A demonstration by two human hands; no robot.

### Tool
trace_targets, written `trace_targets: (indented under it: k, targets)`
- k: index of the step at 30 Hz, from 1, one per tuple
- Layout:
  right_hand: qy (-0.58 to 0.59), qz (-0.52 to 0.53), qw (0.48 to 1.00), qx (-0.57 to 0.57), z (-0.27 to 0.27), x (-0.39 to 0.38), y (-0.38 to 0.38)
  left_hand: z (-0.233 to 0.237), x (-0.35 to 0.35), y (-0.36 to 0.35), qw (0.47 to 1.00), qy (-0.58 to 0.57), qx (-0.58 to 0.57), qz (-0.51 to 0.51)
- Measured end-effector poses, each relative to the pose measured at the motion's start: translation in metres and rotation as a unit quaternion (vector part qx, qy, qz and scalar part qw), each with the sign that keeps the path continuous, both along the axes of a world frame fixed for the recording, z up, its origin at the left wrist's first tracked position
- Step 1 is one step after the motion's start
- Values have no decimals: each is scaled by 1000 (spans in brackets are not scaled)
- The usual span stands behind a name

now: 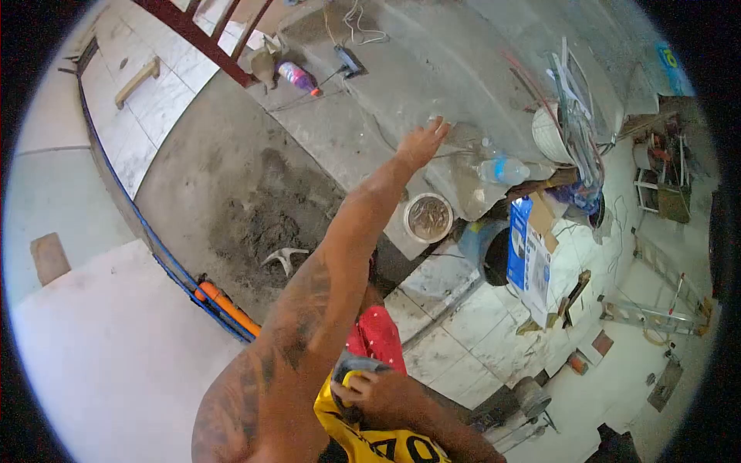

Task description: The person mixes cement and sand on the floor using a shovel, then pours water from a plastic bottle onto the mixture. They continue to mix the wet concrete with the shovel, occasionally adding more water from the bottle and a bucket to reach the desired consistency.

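My left hand (423, 144) reaches out at the end of the stretched arm, fingers extended over the grey ledge (401, 73). Right beside it lies a clear plastic bottle with a blue label (503, 170). Below the hand sits a round bowl of small metal pieces, like nails (428, 218). Close to my body, my right hand (361, 387) has its fingers wrapped round a yellow and grey object (351, 378), against the yellow shirt (386, 446). I cannot tell what kind of object it is.
Wet grey mortar (262, 224) covers the floor patch at left, with a pale forked object (285, 259) on it. A blue hose (147, 231) and an orange tube (225, 307) border it. At right are a blue-white box (531, 258), a bucket (494, 255) and a ladder (656, 315).
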State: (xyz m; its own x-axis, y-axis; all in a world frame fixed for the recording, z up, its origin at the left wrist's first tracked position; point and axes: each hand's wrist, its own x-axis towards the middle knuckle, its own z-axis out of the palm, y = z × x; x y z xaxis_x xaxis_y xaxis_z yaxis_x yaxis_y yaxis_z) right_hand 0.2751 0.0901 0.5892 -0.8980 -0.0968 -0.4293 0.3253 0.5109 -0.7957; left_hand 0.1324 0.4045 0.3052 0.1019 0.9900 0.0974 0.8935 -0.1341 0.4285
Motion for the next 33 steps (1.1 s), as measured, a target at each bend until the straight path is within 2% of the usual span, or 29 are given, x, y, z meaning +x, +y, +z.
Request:
trace_targets:
  k: [3, 4, 7, 10, 13, 16, 21, 23, 24, 25, 29, 30, 33]
  targets:
    - [10, -6, 1000, -2, -7, 4, 17, -23, 8, 23, 999, -14, -34, 3]
    - [56, -37, 998, 18, -10, 6, 18, -31, 7, 31, 999, -19, -48, 7]
    - [38, -31, 999, 16, -13, 12, 17, -36, 6, 40, 995, 27, -96, 6]
    - [2, -49, 998, -26, -17, 18, 15, -30, -10, 12, 996, 28, -74, 44]
    - [-51, 25, 998, -32, -8, 12, 27, -13, -39, -43, 996, 27, -72, 49]
    - [-61, -34, 997, -17, -7, 18, 16, 12, -80, -134, 986, -26, -101, 127]
    - [-67, -66, 995, 40, 2, 26, -11, 58, -148, -321, 975, 49, -96, 196]
    - [-54, -72, 994, 55, 9, 27, -22, 74, -171, -390, 954, 77, -165, 238]
    - [-145, -48, 986, 71, 14, 24, -30, 81, -178, -425, 949, 99, -172, 243]
    - [-128, -54, 988, 73, 17, 24, -38, 86, -185, -457, 944, 122, -179, 248]
    - [-95, -81, 989, 76, 19, 30, -77, 92, -209, -567, 918, 174, -235, 268]
    - [-76, -93, 990, 77, 18, 31, -88, 81, -218, -596, 924, 176, -214, 263]
    - [-82, -103, 987, 95, 22, 29, -121, 79, -225, -657, 923, 113, -241, 278]
